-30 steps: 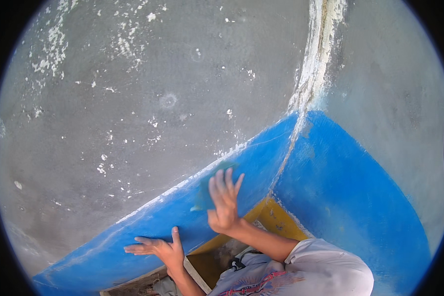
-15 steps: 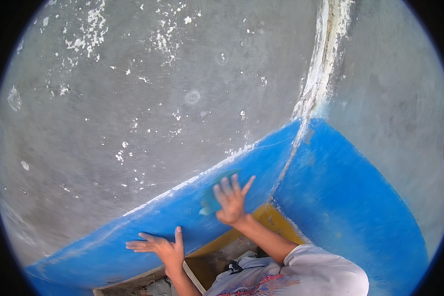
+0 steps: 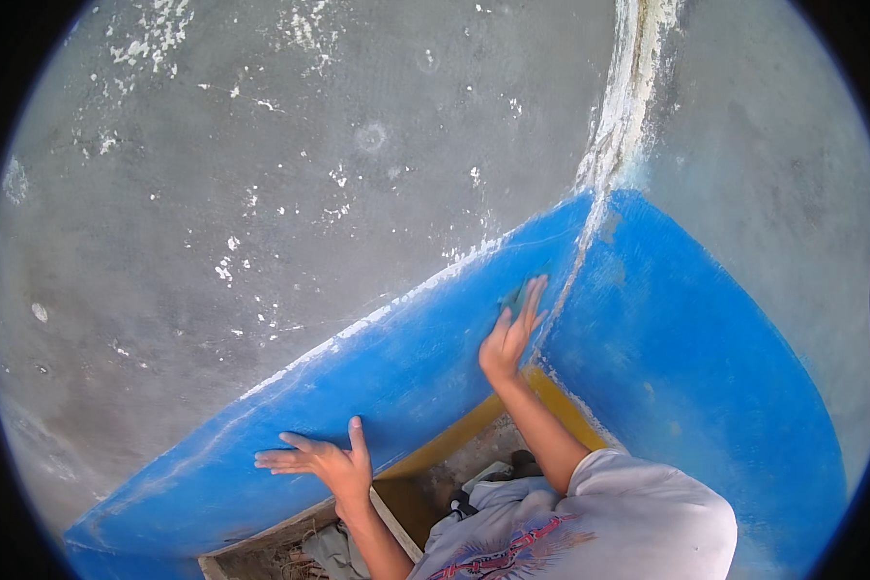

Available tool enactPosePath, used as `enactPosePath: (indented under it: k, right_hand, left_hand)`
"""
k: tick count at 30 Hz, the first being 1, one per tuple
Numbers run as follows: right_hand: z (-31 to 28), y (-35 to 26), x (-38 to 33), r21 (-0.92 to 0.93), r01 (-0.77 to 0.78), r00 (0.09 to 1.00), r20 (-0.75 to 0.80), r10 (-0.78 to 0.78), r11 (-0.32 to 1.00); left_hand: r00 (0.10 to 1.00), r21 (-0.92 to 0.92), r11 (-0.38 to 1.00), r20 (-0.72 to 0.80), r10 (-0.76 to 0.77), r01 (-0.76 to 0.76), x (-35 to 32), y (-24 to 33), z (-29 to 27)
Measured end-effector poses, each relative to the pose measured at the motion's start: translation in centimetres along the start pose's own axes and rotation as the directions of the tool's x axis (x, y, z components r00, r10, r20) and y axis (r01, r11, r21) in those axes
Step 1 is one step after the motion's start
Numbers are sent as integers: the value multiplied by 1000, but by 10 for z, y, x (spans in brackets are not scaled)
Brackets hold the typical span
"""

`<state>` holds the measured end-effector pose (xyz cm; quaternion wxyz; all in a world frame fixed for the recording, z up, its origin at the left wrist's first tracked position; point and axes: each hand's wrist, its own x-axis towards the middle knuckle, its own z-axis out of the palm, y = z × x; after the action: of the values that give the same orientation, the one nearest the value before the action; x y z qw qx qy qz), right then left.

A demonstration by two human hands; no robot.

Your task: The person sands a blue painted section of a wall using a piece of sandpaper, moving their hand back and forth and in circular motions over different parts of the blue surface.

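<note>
Flat against the blue band of the wall (image 3: 406,358), my left hand (image 3: 333,467) has its fingers stretched out and its thumb raised, with nothing in it. My right hand (image 3: 510,333) is higher up, close to the wall corner. Its fingers press a teal-green sheet (image 3: 515,298), which looks like sandpaper, against the blue paint. Most of that sheet is hidden behind the fingers.
Above the blue paint is a grey wall (image 3: 213,193) with flaking white spots. A rough whitish seam (image 3: 628,116) runs down the corner. Below stand a yellow-painted edge (image 3: 561,401) and a wooden-edged compartment (image 3: 261,549) holding grey cloth (image 3: 336,551).
My right hand has slid up and to the right along the wall with the green sheet, nearing the corner. My left hand stays on the wall. The view has shifted slightly.
</note>
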<state>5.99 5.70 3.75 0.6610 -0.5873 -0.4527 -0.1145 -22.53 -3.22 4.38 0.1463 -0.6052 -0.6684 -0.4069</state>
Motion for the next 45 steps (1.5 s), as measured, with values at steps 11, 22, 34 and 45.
enactPosePath:
  k: [11,22,34,45]
  right_hand:
    - [-14,31,-35,-92,-201,973,99,210,975]
    - [-24,36,-20,35,-61,991,122,56,998]
    - [-19,-9,-1,-28,389,907,186,-378,921]
    - [-39,9,2,-79,426,876,285,-389,901]
  left_hand:
    - [998,49,998,-61,31,-28,0,-1,5]
    - [997,60,998,-80,23,-18,-2,1,9]
    - [997,54,998,-78,14,-10,0,-4,10]
    - [997,60,998,-82,14,-9,-3,-1,16]
